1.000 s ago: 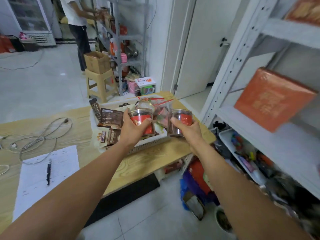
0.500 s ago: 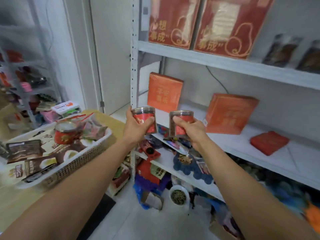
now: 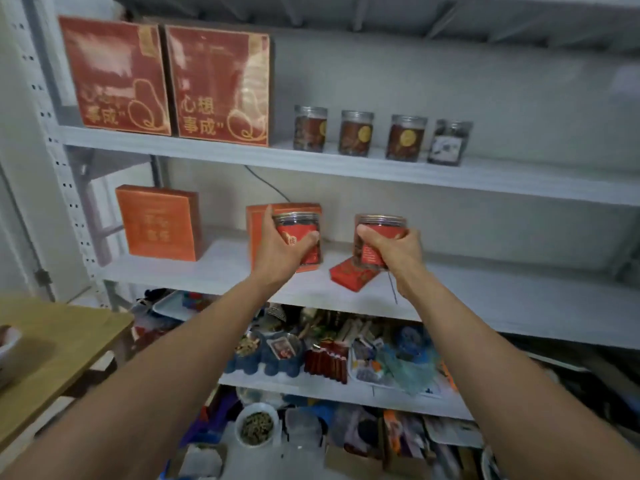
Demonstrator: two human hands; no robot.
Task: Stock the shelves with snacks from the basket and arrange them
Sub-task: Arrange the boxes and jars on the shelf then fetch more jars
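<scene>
Two arms reach toward the shelves. The left hand (image 3: 277, 252) curls fingers and thumb round a red-labelled jar (image 3: 298, 232), and the right hand (image 3: 396, 251) grips a second jar (image 3: 375, 237) likewise. Both are held upright in the air before the middle shelf (image 3: 502, 296). A flat red packet (image 3: 348, 277) lies there under the second jar. An orange box (image 3: 257, 220) stands behind the first. Four more jars (image 3: 356, 138) line the upper shelf (image 3: 519, 176).
</scene>
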